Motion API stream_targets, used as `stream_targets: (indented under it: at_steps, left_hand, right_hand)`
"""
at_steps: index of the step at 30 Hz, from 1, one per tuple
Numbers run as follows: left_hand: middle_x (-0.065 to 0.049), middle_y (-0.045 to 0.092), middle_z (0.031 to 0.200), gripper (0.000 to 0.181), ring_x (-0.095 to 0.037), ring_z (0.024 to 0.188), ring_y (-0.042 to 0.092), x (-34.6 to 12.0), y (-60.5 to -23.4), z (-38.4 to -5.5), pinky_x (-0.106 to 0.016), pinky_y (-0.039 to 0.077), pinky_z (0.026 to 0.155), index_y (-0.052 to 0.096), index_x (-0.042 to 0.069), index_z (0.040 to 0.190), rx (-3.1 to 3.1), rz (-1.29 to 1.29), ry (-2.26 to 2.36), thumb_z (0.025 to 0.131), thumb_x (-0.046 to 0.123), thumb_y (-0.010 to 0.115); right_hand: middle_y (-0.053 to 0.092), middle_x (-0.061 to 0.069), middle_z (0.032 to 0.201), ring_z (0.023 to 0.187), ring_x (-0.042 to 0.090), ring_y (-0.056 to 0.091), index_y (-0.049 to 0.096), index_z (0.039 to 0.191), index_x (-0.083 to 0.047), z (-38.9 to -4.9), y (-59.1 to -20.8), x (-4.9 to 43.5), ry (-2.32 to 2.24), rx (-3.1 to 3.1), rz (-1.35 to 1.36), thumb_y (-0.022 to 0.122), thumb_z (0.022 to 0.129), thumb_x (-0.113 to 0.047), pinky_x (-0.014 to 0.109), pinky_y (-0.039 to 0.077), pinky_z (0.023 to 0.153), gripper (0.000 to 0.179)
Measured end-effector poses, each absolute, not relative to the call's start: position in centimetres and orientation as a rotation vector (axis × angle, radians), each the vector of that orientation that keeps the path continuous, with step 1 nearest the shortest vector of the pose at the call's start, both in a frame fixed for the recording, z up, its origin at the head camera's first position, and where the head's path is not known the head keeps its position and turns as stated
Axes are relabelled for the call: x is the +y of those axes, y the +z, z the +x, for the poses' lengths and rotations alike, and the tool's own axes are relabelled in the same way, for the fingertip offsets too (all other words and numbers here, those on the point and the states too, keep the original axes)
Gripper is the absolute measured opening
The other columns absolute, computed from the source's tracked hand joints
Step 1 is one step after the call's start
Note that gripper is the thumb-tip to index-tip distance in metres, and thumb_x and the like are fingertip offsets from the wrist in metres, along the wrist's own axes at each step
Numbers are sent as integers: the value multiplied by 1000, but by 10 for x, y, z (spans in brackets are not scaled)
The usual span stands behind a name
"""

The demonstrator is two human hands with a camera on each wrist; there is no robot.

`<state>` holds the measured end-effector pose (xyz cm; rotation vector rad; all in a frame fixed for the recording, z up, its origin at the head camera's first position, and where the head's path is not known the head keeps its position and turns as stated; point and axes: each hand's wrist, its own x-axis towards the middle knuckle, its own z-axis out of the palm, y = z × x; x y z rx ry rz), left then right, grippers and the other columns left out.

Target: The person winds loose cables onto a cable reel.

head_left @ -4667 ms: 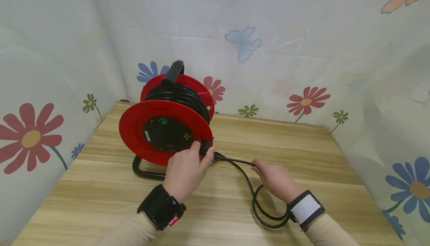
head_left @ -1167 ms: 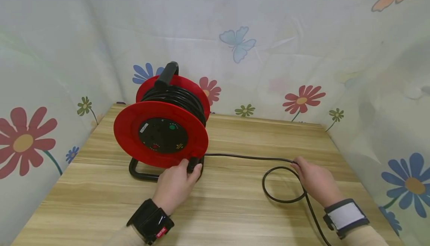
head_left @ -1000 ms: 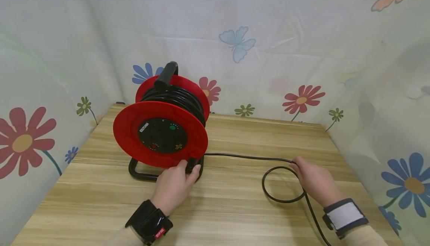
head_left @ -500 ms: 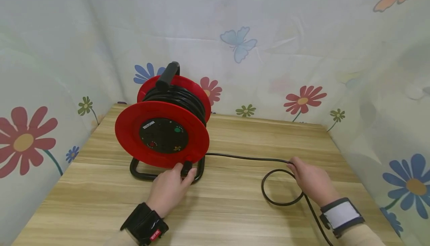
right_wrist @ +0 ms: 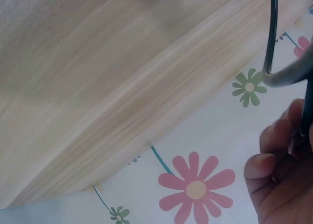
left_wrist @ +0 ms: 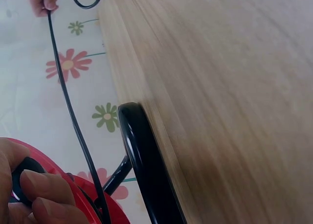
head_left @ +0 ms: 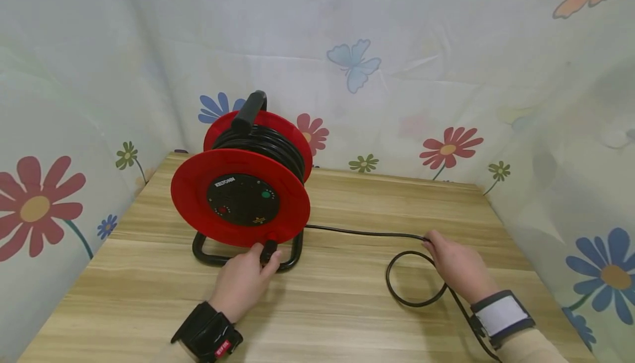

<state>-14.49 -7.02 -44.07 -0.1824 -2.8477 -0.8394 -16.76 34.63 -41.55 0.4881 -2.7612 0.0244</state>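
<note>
A red cable reel (head_left: pixel 198 198) stands on its black tubular frame (head_left: pixel 210 259), with black cable (head_left: pixel 268 145) wound between its two discs. At the bottom of the front disc my left hand (head_left: pixel 240 283) grips the black crank knob (head_left: pixel 269 250). In the left wrist view, the left fingers (left_wrist: pixel 46 187) curl round that knob. A single cable strand (head_left: pixel 364 233) runs from the reel to my right hand (head_left: pixel 458 266), which pinches it above the table. Past the right hand the cable forms a loop (head_left: pixel 416 303) and trails toward the front edge.
The wooden table (head_left: pixel 327 319) reaches back to a white cloth (head_left: pixel 421 49) printed with flowers and butterflies, which also hangs at both sides. A black carry handle (head_left: pixel 250 112) rises above the reel. Both wrists wear dark straps (head_left: pixel 501 316).
The front disc has turned clockwise over the last second, carrying the knob and left hand down and left. Since the earliest frame, the right hand has shifted right along with the cable.
</note>
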Motion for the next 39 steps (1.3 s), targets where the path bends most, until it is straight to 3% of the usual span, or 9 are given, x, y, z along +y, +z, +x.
stream_targets:
  at_steps: [9,13,17,20,24,27,33,36,39]
  left_hand:
    - [-4,57,58,40,-19,55,54,-69,-444,-145,-35,40,48,61,8,84,-2841,-197,-847,93,46,51]
    - [-4,57,58,40,-22,57,57,-69,-444,-145,-37,42,49,61,9,82,-2825,-193,-843,93,46,52]
    - [-4,56,58,39,-22,58,57,-69,-442,-144,-37,42,50,60,9,81,-2832,-183,-850,93,45,52]
    - [-4,55,58,39,-21,57,56,-69,-441,-144,-37,42,50,60,9,81,-2833,-188,-862,93,45,53]
    - [-3,54,58,38,-20,56,53,-69,-439,-144,-35,41,49,60,9,82,-2839,-184,-873,93,44,53]
    - [-3,54,57,37,-20,56,53,-70,-437,-143,-35,40,49,60,9,82,-2845,-169,-872,93,44,53]
    - [-4,56,59,38,-20,57,54,-69,-436,-143,-36,41,50,61,9,83,-2851,-169,-878,93,44,53]
    - [-5,57,60,38,-22,59,57,-68,-436,-143,-38,43,51,62,8,84,-2842,-175,-874,93,44,53]
    - [-6,59,60,39,-23,60,59,-68,-436,-143,-40,44,52,62,7,84,-2830,-186,-869,93,44,53]
  right_hand:
    - [49,0,56,44,10,40,50,115,-3,-159,-399,350,286,-2962,411,58,94,-12,26,33,38,24]
    - [55,7,72,62,18,52,42,129,-1,-153,-381,351,882,-3124,322,53,98,-21,32,44,57,39]
    - [55,12,94,90,29,54,32,141,-1,-146,-357,355,1446,-3223,273,54,97,-28,40,42,81,57]
    - [56,14,108,102,29,52,38,139,2,-138,-342,358,1497,-3345,293,56,95,-25,43,43,87,54]
    - [62,13,105,90,21,58,55,117,2,-130,-330,354,967,-3420,354,52,96,-12,38,52,71,25]
    - [63,9,86,70,14,57,52,110,0,-131,-321,348,652,-3297,366,44,98,-3,32,50,56,15]
    - [55,10,70,50,14,42,47,116,0,-137,-300,355,348,-2925,362,43,101,-10,29,36,41,19]
    - [55,16,78,57,22,47,50,116,3,-141,-288,367,329,-2828,284,50,99,-19,35,40,46,27]
    - [57,16,74,56,24,47,59,105,1,-144,-281,381,262,-2775,209,56,96,-31,37,37,46,34]
